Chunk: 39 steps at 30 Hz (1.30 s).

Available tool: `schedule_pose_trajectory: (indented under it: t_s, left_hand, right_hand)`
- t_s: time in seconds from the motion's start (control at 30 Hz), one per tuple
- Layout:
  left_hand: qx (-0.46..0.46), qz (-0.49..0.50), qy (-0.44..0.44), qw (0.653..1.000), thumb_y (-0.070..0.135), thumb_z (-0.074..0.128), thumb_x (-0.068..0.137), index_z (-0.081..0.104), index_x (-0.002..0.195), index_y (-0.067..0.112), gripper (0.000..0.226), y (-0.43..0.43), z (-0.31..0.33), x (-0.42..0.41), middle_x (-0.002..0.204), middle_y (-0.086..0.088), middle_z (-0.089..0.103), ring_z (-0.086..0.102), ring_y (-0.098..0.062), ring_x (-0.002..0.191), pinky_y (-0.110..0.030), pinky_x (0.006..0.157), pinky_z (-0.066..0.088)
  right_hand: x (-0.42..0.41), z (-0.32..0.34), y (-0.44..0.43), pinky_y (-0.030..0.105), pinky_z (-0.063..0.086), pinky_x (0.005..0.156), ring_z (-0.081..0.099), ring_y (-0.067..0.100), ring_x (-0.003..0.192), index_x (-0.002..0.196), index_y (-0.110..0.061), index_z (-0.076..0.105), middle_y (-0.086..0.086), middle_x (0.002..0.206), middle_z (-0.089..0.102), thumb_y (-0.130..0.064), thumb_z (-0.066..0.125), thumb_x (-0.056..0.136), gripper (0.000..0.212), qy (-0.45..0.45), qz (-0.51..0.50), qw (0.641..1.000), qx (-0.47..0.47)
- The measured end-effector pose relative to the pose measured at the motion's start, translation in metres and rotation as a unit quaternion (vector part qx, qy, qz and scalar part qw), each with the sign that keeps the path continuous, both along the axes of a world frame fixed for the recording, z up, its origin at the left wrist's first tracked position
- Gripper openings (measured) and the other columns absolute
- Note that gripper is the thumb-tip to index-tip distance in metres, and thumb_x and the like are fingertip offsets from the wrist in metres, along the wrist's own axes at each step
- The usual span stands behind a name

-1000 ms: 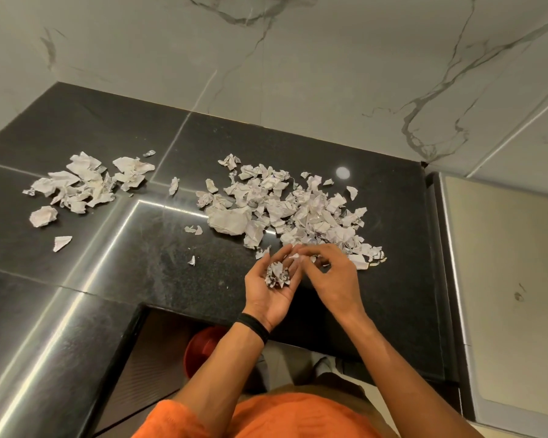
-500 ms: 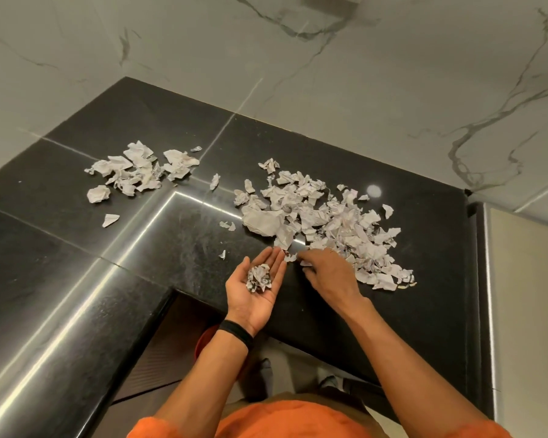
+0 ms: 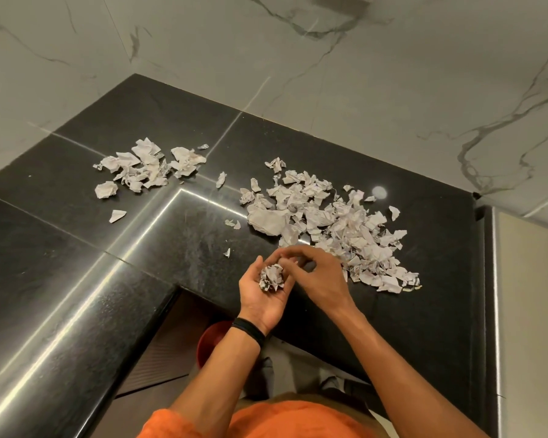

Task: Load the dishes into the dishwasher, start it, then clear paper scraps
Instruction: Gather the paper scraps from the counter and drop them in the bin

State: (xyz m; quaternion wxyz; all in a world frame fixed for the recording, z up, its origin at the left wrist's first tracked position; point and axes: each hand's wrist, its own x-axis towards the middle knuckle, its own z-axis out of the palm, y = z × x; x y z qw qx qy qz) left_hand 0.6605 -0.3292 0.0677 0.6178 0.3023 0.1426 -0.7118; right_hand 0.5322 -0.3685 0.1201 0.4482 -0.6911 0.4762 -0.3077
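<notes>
Black stone tabletop (image 3: 178, 248) carries the big pile of paper scraps (image 3: 329, 222), with a smaller heap (image 3: 146, 169) well to its left. The left hand (image 3: 263, 298), palm up, has its grip loosely cupped round a wad of scraps (image 3: 271, 278). The right hand (image 3: 320, 276), just now at the pile's edge, is back over that palm, fingers curled. Whether its grip holds a scrap I cannot tell. Gathering looks piecemeal, with most left.

Black polished stone countertop (image 3: 159, 254), L-shaped, with bright light streaks. White marble-veined wall (image 3: 329, 74) behind. Red container (image 3: 210, 338) below the counter edge. Pale cabinet panel (image 3: 532, 311) at right. Orange garment (image 3: 282, 420), black wristband (image 3: 250, 330).
</notes>
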Motion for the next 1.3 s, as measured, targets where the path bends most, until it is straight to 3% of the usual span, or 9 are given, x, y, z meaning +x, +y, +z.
schedule_pose_trajectory:
  t_s: [0.17, 0.33, 0.5, 0.73, 0.87, 0.93, 1.03, 1.1, 1.3]
  left_hand:
    - [-0.004, 0.028, 0.040, 0.999, 0.030, 0.041, 0.106, 0.061, 0.128, -0.006, 0.047, 0.000, 0.002, 0.007, 0.136, -0.026, 0.061, 0.064, -0.037, 0.123, -0.047, 0.100, 0.054]
    - [-0.002, 0.042, 0.025, 0.999, 0.029, 0.041, 0.106, 0.061, 0.128, -0.006, 0.046, 0.006, -0.001, 0.020, 0.135, -0.026, 0.062, 0.064, -0.036, 0.122, -0.046, 0.108, 0.049]
    - [0.005, 0.050, 0.015, 0.999, 0.029, 0.042, 0.105, 0.060, 0.130, -0.006, 0.046, 0.010, -0.001, 0.026, 0.135, -0.026, 0.062, 0.064, -0.036, 0.122, -0.047, 0.107, 0.050]
    - [0.020, 0.031, 0.008, 0.999, 0.031, 0.044, 0.105, 0.059, 0.133, -0.003, 0.047, 0.001, -0.004, 0.020, 0.136, -0.024, 0.062, 0.062, -0.036, 0.126, -0.046, 0.112, 0.047]
    - [0.012, 0.006, 0.000, 1.000, 0.033, 0.044, 0.105, 0.058, 0.136, -0.001, 0.049, -0.006, -0.006, 0.012, 0.141, -0.022, 0.060, 0.060, -0.034, 0.128, -0.043, 0.109, 0.049]
    - [0.006, -0.003, -0.005, 1.000, 0.033, 0.044, 0.104, 0.059, 0.136, -0.001, 0.049, -0.008, -0.006, 0.010, 0.141, -0.021, 0.059, 0.057, -0.035, 0.131, -0.042, 0.112, 0.045]
    - [-0.004, 0.001, 0.022, 1.000, 0.030, 0.043, 0.105, 0.062, 0.129, -0.003, 0.044, -0.010, -0.002, 0.011, 0.139, -0.023, 0.061, 0.064, -0.034, 0.123, -0.042, 0.107, 0.050]
    - [-0.007, 0.012, 0.038, 0.999, 0.027, 0.043, 0.106, 0.062, 0.128, -0.005, 0.044, -0.009, 0.000, 0.015, 0.137, -0.024, 0.061, 0.064, -0.035, 0.124, -0.047, 0.104, 0.050]
    - [-0.005, 0.026, 0.029, 0.999, 0.027, 0.044, 0.105, 0.061, 0.128, -0.006, 0.044, -0.001, 0.003, 0.025, 0.134, -0.026, 0.063, 0.065, -0.036, 0.122, -0.050, 0.101, 0.051]
  right_hand:
    - [-0.007, -0.026, -0.025, 0.023, 0.055, 0.080, 0.065, -0.005, 0.086, 0.102, -0.026, 0.073, -0.018, 0.092, 0.072, -0.024, 0.072, 0.093, 0.009, 0.094, -0.127, 0.987, -0.009]
    - [0.000, -0.043, -0.036, 0.015, 0.047, 0.072, 0.063, 0.002, 0.083, 0.105, -0.024, 0.069, -0.013, 0.095, 0.069, -0.028, 0.073, 0.092, 0.014, 0.207, -0.068, 0.976, -0.013]
    - [0.006, -0.051, -0.036, 0.025, 0.052, 0.075, 0.066, 0.009, 0.087, 0.104, -0.025, 0.068, -0.009, 0.095, 0.070, -0.024, 0.069, 0.093, 0.011, 0.227, -0.060, 0.972, -0.030]
    - [-0.007, -0.022, -0.024, 0.009, 0.044, 0.065, 0.064, -0.004, 0.078, 0.093, -0.029, 0.069, -0.019, 0.083, 0.067, -0.028, 0.075, 0.090, 0.007, 0.137, -0.142, 0.980, -0.018]
    - [0.004, -0.006, -0.008, 0.016, 0.053, 0.075, 0.068, 0.001, 0.085, 0.095, -0.026, 0.075, -0.012, 0.089, 0.074, -0.022, 0.078, 0.088, 0.009, 0.011, -0.080, 0.995, 0.051]
    - [0.011, -0.006, -0.001, 0.014, 0.051, 0.076, 0.069, 0.002, 0.087, 0.096, -0.025, 0.078, -0.014, 0.090, 0.075, -0.021, 0.077, 0.089, 0.008, 0.004, -0.043, 0.998, 0.041]
    - [0.009, -0.014, -0.005, 0.021, 0.056, 0.072, 0.070, 0.006, 0.086, 0.096, -0.028, 0.076, -0.014, 0.090, 0.074, -0.024, 0.073, 0.093, 0.006, 0.004, -0.104, 0.994, 0.028]
    - [0.003, -0.024, -0.014, 0.023, 0.058, 0.064, 0.070, 0.009, 0.081, 0.098, -0.027, 0.074, -0.013, 0.090, 0.072, -0.025, 0.072, 0.094, 0.005, 0.042, -0.140, 0.989, 0.031]
    - [0.006, -0.045, -0.029, 0.019, 0.043, 0.077, 0.056, 0.004, 0.082, 0.113, -0.020, 0.071, -0.007, 0.103, 0.067, -0.021, 0.071, 0.093, 0.020, 0.252, -0.027, 0.965, -0.064]
